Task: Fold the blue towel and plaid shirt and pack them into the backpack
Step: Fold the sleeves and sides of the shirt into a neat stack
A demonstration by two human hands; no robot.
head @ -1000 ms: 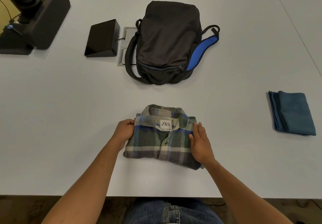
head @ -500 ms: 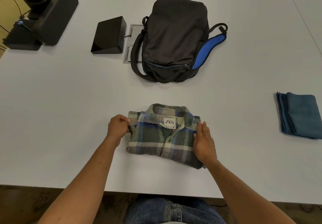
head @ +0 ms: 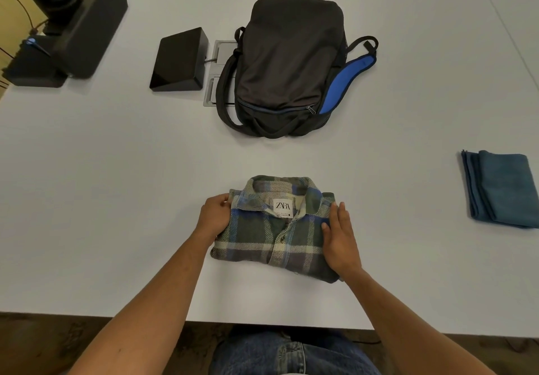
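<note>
The shirt (head: 274,229) is seen folded into a compact rectangle near the front edge of the surface (head: 102,199), collar away from the person and label up. It is judged to be soft, thick flannel: light, not fragile, not slippery, but limp, so the folds may be expected to slump or spring open if it is lifted by one edge or by the collar. It would best be taken at both short sides together, fingers slid beneath the bottom layer and thumbs laid on top, so that the stack is carried as one block.

The left hand (head: 214,218) is set at the shirt's left edge by the collar, fingers curled round the folded edge and the cloth gripped. The right hand (head: 339,237) is laid along the right edge with fingers straight and together, pressed flat against the cloth; nothing is clasped by it. The hands are held apart, one at each side of the shirt.

The towel (head: 501,189) lies already folded, well apart to the right. The backpack (head: 291,62) lies flat farther back, beyond the shirt; a zip near its front end appears closed, and whether the main compartment is open cannot be told. An opening will probably have to be found or made before either item is packed.
</note>
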